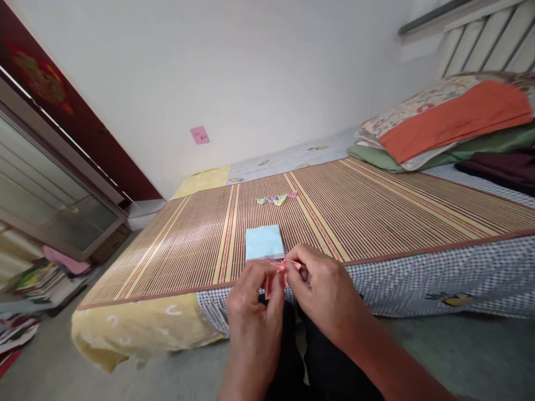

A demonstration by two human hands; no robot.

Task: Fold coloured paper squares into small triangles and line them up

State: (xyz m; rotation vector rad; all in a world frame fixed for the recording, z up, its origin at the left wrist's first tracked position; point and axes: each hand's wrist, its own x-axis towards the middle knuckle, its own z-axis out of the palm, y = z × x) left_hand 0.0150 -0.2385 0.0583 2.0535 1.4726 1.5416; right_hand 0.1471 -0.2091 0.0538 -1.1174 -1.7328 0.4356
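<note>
Both of my hands pinch a small pink piece of folded paper (281,274) just in front of the bed's near edge. My left hand (254,312) grips its lower left side and my right hand (325,289) grips its right side, fingers closed on it. Right behind the hands a stack of square papers with a light blue sheet on top (263,241) lies on the bamboo mat (376,206). Farther back on the mat lie several small folded paper shapes (277,198) in green, purple and pink.
The mat covers a low bed with a checked sheet (438,278) and a yellow cover (137,328). Folded blankets and pillows (451,120) are stacked at the right. A pink note (199,135) is stuck on the wall. Books and clutter (37,281) sit on the floor at left.
</note>
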